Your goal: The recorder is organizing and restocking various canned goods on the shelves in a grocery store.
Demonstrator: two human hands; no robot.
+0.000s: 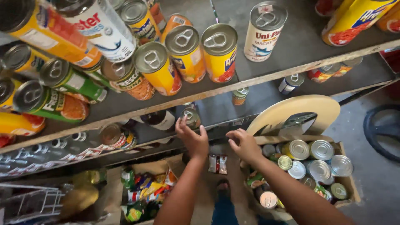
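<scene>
Rough wooden shelves, round metal cans. Left hand fingers spread, touching small can; right hand curled, empty, beside cardboard box of cans.

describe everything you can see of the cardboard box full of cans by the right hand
The open brown cardboard box sits low at the right, below the shelves. It is packed with upright round metal cans, mostly silver pull-tab lids showing, a few gold or pinkish. A round beige board leans at its back edge. The right hand hovers at its left rim, fingers curled; contact is unclear.
</scene>
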